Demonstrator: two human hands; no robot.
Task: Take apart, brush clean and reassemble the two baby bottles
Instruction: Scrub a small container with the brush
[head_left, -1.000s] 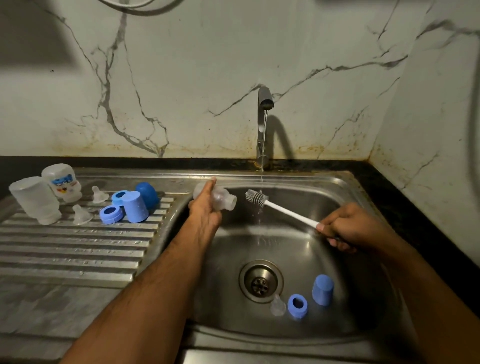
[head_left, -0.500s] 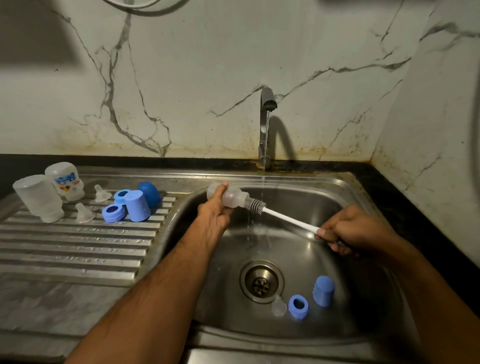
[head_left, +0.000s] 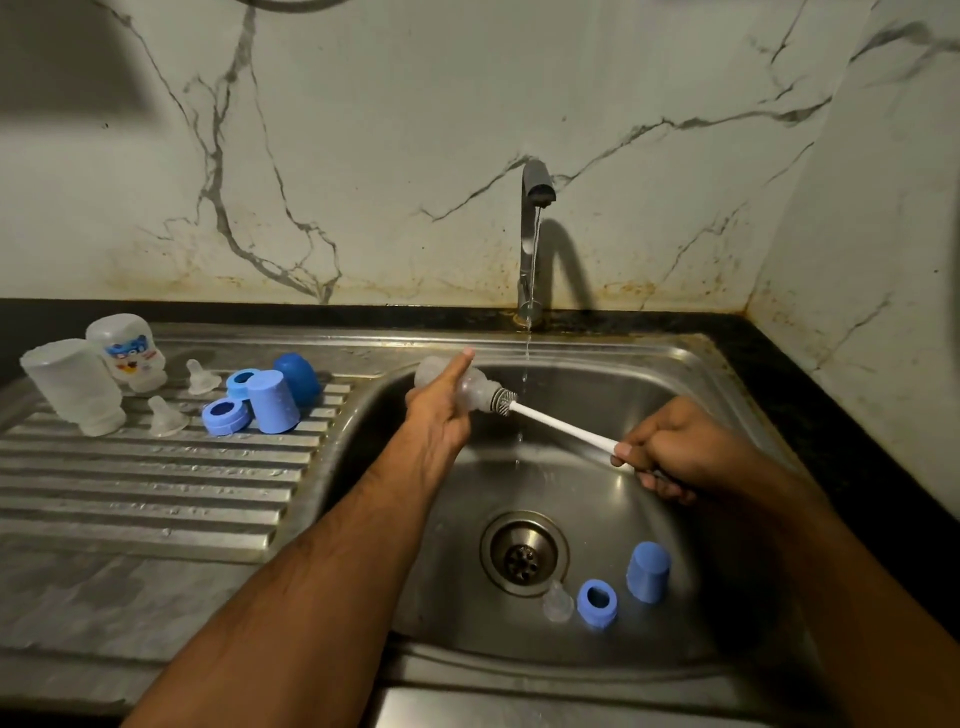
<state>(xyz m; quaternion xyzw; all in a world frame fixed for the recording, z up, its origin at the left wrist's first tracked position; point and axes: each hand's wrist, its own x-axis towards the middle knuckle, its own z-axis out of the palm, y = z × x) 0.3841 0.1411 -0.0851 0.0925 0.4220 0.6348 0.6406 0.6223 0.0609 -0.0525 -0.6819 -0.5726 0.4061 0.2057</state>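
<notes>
Over sink (head_left: 675, 364), brush (head_left: 561, 423) has entered bottle (head_left: 475, 387) since earlier.

Near half of draining rack (head_left: 156, 499) bare; far half crowded with bottles (head_left: 78, 387), teats (head_left: 165, 418), rings (head_left: 223, 415), caps (head_left: 272, 401). Sink (head_left: 597, 358) floor open left of drain (head_left: 524, 552); teat (head_left: 557, 603), ring (head_left: 597, 605), cap (head_left: 648, 571) block near right. Tap (head_left: 532, 234) and water stream at the back.

Dim, warm light falls from above and the left; the tap (head_left: 535, 234) throws a curved shadow on the marble wall (head_left: 415, 130), the steel sink (head_left: 675, 364) shows soft glare, corners darken, and wide-angle bending curves the edges
</notes>
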